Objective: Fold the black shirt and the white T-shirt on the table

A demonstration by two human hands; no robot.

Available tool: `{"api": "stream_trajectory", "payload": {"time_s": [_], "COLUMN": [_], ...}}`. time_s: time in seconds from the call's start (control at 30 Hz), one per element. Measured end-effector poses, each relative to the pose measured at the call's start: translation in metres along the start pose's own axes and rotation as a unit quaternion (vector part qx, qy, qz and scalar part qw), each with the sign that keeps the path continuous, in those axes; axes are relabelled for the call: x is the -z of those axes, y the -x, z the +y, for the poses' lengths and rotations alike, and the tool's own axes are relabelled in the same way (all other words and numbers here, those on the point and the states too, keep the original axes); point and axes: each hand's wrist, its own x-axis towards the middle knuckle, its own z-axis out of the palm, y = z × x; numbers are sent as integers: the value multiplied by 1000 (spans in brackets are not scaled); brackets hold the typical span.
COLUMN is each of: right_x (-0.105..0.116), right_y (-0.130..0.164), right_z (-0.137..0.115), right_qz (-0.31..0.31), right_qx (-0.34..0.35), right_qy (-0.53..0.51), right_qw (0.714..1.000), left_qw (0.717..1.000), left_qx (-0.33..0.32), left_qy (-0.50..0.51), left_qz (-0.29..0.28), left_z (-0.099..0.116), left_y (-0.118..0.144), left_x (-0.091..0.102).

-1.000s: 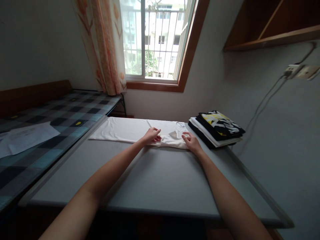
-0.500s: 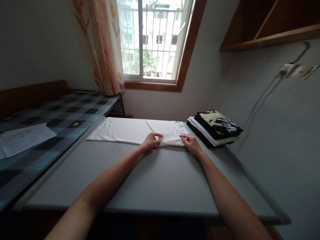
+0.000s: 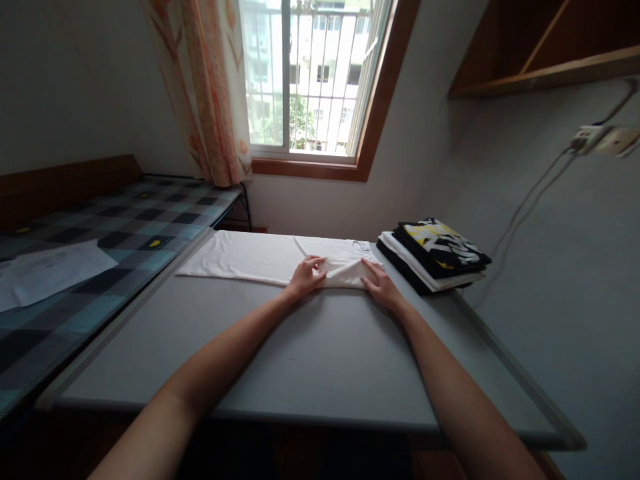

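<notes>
A white T-shirt [image 3: 250,257] lies flat and partly folded into a long strip across the far side of a grey table [image 3: 310,360]. My left hand [image 3: 305,277] pinches the shirt's near edge and lifts a fold of cloth by the collar end. My right hand [image 3: 379,285] presses flat on the shirt's right end, fingers apart. Just right of that hand stands a stack of folded clothes [image 3: 433,257], black, white and yellow-patterned.
A bed with a checked blue and black cover [image 3: 100,233] runs along the table's left side, with white paper [image 3: 50,270] on it. A window and curtain [image 3: 210,93] are behind. A wall shelf [image 3: 540,47] and a socket with cable [image 3: 595,140] are at right.
My left hand has closed on the shirt's near edge and raised a fold toward the far side. My right hand stayed pressed on the right end.
</notes>
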Motion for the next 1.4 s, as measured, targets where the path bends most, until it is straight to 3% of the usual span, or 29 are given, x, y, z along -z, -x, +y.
{"api": "stream_trajectory", "payload": {"time_s": [0.13,0.3,0.53,0.87,1.0,1.17,1.4], "right_x": [-1,10,17,23,20,4,-12], "right_y": [1,4,5,8,9,9,-13], "right_z": [2,1,5,1,0,-12,-30], "right_qz": [-21,7,37,-9,18,33,17], "right_qx": [-55,-147,-133,-181,-146,-88,-98], "right_qy": [24,77,31,154,170,165,192], "right_qw": [998,986,990,971,974,982,976], "left_qw": [995,984,981,967,969,953,946], "left_qx": [53,86,81,69,-1,-159,-144], "left_qy": [-84,-157,-173,-245,-247,-251,-288], "left_qz": [-7,-9,-19,-28,-6,-61,-48], "left_z": [-2,3,7,11,12,11,17], "left_y": [3,8,11,16,20,25,27], "left_x": [1,1,3,2,0,-6,0]}}
